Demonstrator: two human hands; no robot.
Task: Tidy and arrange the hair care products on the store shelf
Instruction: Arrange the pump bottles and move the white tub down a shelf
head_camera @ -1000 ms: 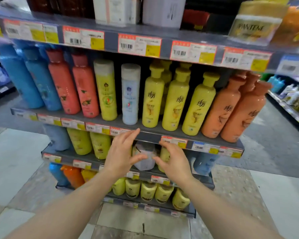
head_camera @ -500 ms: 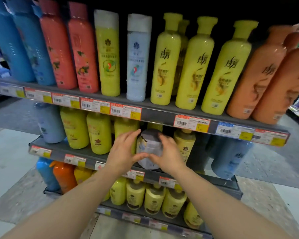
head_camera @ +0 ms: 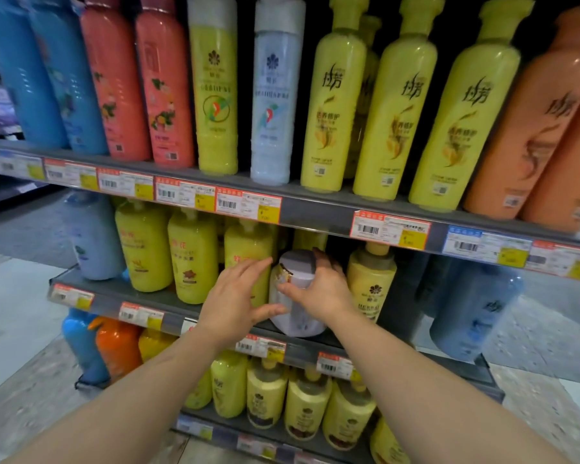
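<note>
A pale lavender-white bottle (head_camera: 298, 296) with a grey cap stands on the middle shelf (head_camera: 168, 308), between yellow bottles. My right hand (head_camera: 322, 289) grips its right side, fingers curled round the cap and thumb across the front. My left hand (head_camera: 238, 296) lies against its left side with fingers straight, thumb touching the bottle's lower front. Behind my left hand stands a yellow bottle (head_camera: 248, 249). To the right is a yellow pump bottle (head_camera: 372, 279).
The upper shelf (head_camera: 315, 209) holds tall blue, red, yellow, white and orange bottles just above my hands. Blue bottles (head_camera: 472, 306) stand at the middle shelf's right end. Small yellow bottles (head_camera: 302, 403) fill the bottom shelf. Tiled floor lies on both sides.
The view has drawn closer and lower to the middle shelf. Both hands went from reaching toward the pale bottle to touching it, and the right hand has closed round it.
</note>
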